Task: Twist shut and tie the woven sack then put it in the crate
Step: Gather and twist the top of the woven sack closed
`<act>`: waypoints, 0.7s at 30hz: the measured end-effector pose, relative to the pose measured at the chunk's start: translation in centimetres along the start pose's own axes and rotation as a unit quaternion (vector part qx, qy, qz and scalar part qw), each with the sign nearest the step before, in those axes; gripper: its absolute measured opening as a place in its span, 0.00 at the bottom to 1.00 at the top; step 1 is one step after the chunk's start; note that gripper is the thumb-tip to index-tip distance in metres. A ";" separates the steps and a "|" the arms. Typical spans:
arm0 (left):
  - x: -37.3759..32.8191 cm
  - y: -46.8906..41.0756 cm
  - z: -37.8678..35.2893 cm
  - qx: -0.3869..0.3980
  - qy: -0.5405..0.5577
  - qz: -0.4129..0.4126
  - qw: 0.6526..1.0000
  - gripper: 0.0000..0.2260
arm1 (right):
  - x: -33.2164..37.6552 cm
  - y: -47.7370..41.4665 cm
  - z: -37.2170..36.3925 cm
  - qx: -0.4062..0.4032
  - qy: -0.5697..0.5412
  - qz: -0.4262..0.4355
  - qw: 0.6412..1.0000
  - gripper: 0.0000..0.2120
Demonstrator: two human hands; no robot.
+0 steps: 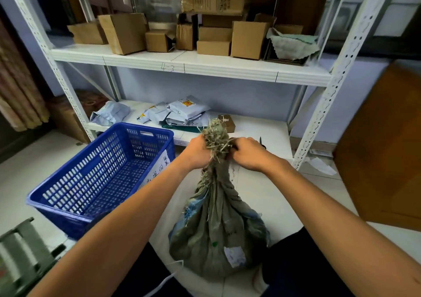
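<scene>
The grey-green woven sack (216, 228) stands on the floor, its neck already twisted. Both hands, left (198, 151) and right (248, 153), have fingers closed around the frayed neck; tying seems unfinished, and the blue plastic crate (102, 178) beside it waits empty.

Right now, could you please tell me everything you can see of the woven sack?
The woven sack is grey-green, faded and frayed, with bluish patches and a small white label low on its bulging body. It stands upright on the pale floor, right of the blue crate. Its neck is gathered, loose fibres fanning above. The left hand and right hand both grip the neck.
</scene>
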State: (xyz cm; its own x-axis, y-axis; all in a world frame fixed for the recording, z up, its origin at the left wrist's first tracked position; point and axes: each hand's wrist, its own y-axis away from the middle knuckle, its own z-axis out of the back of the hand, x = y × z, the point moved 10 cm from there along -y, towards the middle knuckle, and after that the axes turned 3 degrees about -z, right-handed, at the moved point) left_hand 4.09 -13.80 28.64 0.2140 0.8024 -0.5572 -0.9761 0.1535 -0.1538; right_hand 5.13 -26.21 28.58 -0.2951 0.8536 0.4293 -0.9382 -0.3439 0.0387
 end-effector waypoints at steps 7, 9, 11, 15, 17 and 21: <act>-1.2 0.6 0.0 0.024 0.105 0.001 0.994 0.12 | -0.2 0.7 -2.5 0.068 -0.190 0.017 0.979 0.17; -0.6 0.7 -0.3 0.004 0.168 0.056 0.984 0.16 | 0.2 1.0 -3.7 0.108 -0.200 0.010 0.974 0.18; -0.9 0.9 -0.9 0.016 0.197 0.050 0.979 0.16 | 0.3 1.0 -4.3 0.112 -0.175 0.009 0.978 0.12; -0.8 1.0 -0.4 -0.030 0.341 0.066 0.937 0.09 | -0.6 0.8 -3.3 0.047 -0.134 -0.007 0.990 0.07; 0.7 0.8 -0.5 -0.059 0.360 0.095 0.926 0.08 | -1.4 0.5 -2.9 0.013 -0.118 -0.022 0.993 0.07; 4.0 0.9 -2.1 -0.075 0.239 0.149 0.957 0.13 | -2.9 0.0 -2.2 -0.048 -0.078 -0.047 0.995 0.08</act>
State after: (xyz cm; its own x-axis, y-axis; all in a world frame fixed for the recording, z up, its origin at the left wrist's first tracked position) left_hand 4.17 -11.71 24.57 -0.0459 0.4373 -0.8981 -0.9877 -0.1546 -0.0248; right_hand 5.59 -27.85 25.38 -0.1814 0.8060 0.5635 -0.9754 -0.2206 0.0015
